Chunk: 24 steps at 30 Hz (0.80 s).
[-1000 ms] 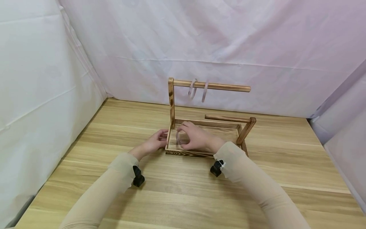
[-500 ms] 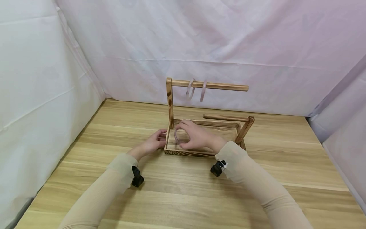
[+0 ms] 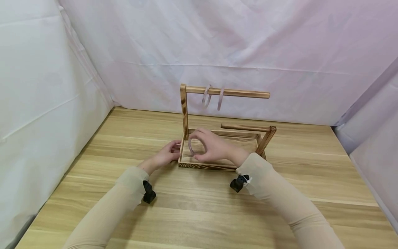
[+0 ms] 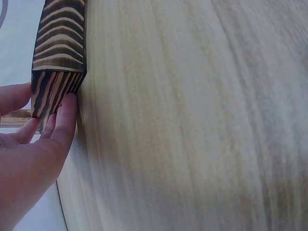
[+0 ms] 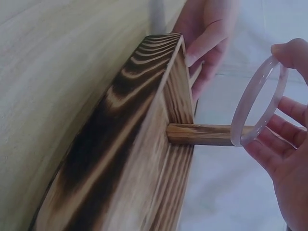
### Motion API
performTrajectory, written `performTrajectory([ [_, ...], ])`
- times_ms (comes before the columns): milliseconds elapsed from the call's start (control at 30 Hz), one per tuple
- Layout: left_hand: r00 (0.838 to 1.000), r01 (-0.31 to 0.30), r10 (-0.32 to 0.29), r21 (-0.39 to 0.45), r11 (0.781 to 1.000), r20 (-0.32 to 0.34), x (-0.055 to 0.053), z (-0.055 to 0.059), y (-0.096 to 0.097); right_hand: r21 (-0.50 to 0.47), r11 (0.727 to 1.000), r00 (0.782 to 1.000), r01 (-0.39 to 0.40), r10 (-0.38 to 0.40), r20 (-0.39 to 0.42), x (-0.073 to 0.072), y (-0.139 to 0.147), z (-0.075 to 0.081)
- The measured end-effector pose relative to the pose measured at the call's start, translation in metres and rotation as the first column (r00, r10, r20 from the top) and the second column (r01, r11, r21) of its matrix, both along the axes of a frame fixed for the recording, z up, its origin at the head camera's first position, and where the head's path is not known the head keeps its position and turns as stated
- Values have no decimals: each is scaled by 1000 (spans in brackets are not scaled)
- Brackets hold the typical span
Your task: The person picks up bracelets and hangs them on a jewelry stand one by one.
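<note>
Head view shows the right hand [image 3: 214, 148] pinching a pale bangle [image 3: 192, 147] between thumb and fingertips, lifted a little above the tray [image 3: 217, 165] of a wooden stand that sits on the bench [image 3: 199, 207]. Its fingers are curled round the ring's rim; the right wrist view confirms this, with the bangle [image 5: 257, 103] held clear of the tray's charred wall [image 5: 125, 159]. The left hand [image 3: 166, 155] rests against the tray's left end, fingers fairly straight and pressed to the wood — in the left wrist view the fingertips [image 4: 67, 108] touch the corner [image 4: 57, 72], steadying it.

Two more bangles [image 3: 212, 97] already hang on the upper rod [image 3: 230, 92]; the lower rod [image 3: 245, 128] is bare. By my reading, the step in hand is the lift of a third bangle out of the tray. Hanging it would call for carrying it to a rod's free right end and turning it face-on, so the opening can slide along — with the stand held steady meanwhile.
</note>
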<state>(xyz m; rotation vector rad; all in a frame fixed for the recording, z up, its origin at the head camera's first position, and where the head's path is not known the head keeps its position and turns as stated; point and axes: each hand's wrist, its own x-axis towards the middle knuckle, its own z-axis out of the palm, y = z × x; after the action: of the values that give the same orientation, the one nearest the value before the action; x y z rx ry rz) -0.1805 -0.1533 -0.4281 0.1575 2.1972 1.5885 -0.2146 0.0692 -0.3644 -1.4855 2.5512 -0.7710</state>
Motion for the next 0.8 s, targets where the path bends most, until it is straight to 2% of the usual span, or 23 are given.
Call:
performTrajectory([
  [167, 1000, -6, 6, -8, 1000, -5, 1, 1, -1, -72, 997, 999, -1, 5, 51, 4, 1, 10],
  [533, 1000, -7, 7, 6, 1000, -1, 2, 3, -1, -129, 991, 993, 36, -22, 114, 5, 10, 19],
  [800, 1000, -6, 6, 9, 1000, 11, 1, 3, 0, -169, 985, 997, 30, -17, 76, 5, 19, 25],
])
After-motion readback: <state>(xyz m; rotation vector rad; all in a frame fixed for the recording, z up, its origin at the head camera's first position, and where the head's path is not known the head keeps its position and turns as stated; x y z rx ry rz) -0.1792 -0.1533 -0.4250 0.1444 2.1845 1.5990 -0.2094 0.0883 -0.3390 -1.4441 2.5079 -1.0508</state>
